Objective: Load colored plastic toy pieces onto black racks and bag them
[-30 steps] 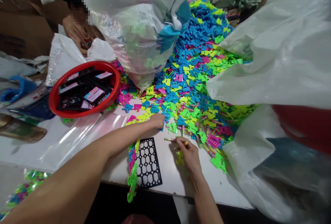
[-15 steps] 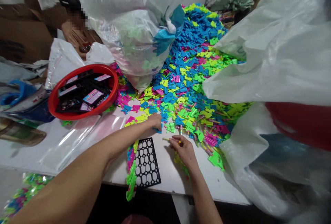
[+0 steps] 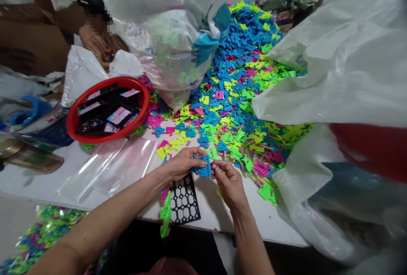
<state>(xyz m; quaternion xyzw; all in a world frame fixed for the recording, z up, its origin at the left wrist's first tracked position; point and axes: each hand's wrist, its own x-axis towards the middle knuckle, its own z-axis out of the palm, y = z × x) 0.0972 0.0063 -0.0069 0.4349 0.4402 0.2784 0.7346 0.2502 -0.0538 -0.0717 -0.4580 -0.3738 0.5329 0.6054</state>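
Observation:
My left hand [image 3: 181,164] pinches a small blue plastic comb-like piece [image 3: 203,169] just above the white table [image 3: 222,220]. My right hand [image 3: 229,184] meets it from the right, fingers closed on the same blue piece and on a thin stick-like item I cannot make out. Below my hands lies a black perforated tray [image 3: 184,201] with a strip of green and pink pieces [image 3: 165,215] along its left edge. A large heap of blue, green, yellow and pink plastic pieces [image 3: 235,88] spreads beyond my hands.
A red bowl [image 3: 140,114] with black cards stands at the left. Clear plastic sleeves [image 3: 108,167] lie beside it. Big translucent bags [image 3: 171,33] rise behind and at the right [image 3: 337,71]. A person sits at the back left [image 3: 98,33]. More coloured pieces lie on the floor [image 3: 41,237].
My left hand drew back from the heap with a blue piece and came together with my right hand above the black tray.

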